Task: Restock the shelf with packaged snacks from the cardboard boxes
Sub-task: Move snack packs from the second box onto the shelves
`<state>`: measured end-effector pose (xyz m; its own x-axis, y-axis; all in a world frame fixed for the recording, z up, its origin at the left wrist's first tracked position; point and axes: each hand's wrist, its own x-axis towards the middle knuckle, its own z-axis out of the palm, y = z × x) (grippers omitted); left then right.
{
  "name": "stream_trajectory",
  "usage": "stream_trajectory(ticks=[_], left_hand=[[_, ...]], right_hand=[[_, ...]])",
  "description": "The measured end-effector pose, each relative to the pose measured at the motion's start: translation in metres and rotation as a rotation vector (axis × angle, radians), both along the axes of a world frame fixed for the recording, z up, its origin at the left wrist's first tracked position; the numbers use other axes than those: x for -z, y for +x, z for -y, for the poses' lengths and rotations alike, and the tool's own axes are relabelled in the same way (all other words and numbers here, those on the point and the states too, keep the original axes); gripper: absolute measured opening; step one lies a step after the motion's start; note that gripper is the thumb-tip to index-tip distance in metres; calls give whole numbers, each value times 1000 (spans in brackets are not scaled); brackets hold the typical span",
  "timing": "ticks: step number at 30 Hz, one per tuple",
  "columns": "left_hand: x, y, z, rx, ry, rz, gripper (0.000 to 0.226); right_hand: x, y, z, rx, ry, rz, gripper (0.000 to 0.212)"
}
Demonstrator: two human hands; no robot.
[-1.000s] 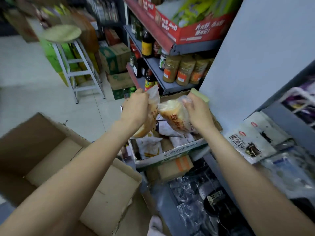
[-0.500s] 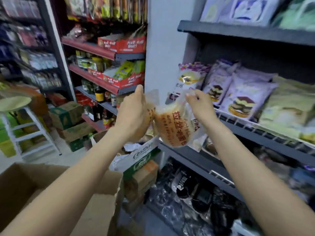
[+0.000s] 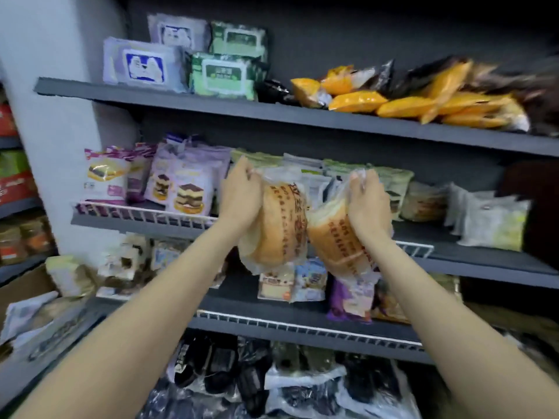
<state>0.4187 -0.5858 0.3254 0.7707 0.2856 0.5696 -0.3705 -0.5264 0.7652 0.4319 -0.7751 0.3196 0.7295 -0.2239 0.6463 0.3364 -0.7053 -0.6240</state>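
Note:
My left hand [image 3: 240,195] grips a clear-wrapped bread pack with red lettering [image 3: 279,228], held upright in front of the middle shelf [image 3: 472,255]. My right hand [image 3: 369,204] grips a second bread pack of the same kind [image 3: 335,240], tilted, just to the right of the first. The two packs touch at their inner edges. Both hang in the air at the white wire rail [image 3: 145,210] of the middle shelf, in front of purple cake bags [image 3: 187,189] and pale green bags [image 3: 393,182].
The top shelf [image 3: 211,102] bears flat purple and green packs and orange bags [image 3: 402,105]. The lower shelf [image 3: 272,313] holds small snack packs. Dark wrapped goods [image 3: 272,382] lie at the bottom. A cardboard box edge [image 3: 21,285] shows at the left.
My view has swung from the boxes on the floor up to the dark shelf. Both hands have carried the two bread packs up and forward to the middle shelf.

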Motion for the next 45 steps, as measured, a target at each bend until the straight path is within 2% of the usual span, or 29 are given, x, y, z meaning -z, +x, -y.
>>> stream_trajectory(ticks=[6, 12, 16, 19, 21, 24, 27, 31, 33, 35, 39, 41, 43, 44, 45], left_hand=[[2, 65, 153, 10, -261, -57, 34], [8, 118, 241, -86, -462, -96, 36], [6, 140, 265, -163, -440, -97, 34], [3, 150, 276, -193, -407, -106, 19], [2, 157, 281, -202, -401, -98, 10], [2, 168, 286, -208, -389, -91, 10], [4, 180, 290, -202, -345, -92, 7], [8, 188, 293, -91, -423, -73, 22], [9, 189, 297, -49, -445, -68, 28], [11, 192, 300, -13, -500, -71, 30], [20, 200, 302, 44, -704, -84, 35], [22, 202, 313, 123, -837, -61, 36], [23, 201, 332, 228, -957, -51, 37], [23, 199, 342, 256, -989, -61, 37], [24, 197, 349, 270, -989, -81, 36]], right_hand=[[-13, 51, 154, 96, -243, 80, 18], [-14, 125, 250, 66, -425, 28, 25], [-5, 171, 268, 53, -497, 57, 34], [0, 197, 271, 12, -614, -96, 35], [3, 214, 273, 13, -726, -137, 36], [13, 238, 277, 3, -956, -119, 39], [27, 254, 288, 10, -1074, -256, 43], [35, 264, 297, 29, -1025, -310, 35], [35, 268, 301, 11, -915, -316, 34], [34, 269, 305, -49, -657, -341, 40], [17, 240, 309, -262, -59, -165, 38], [3, 217, 307, -551, 115, -349, 54], [-8, 202, 308, -674, 30, -485, 81], [-13, 198, 312, -668, -22, -490, 86], [-19, 196, 317, -643, -57, -469, 80]])
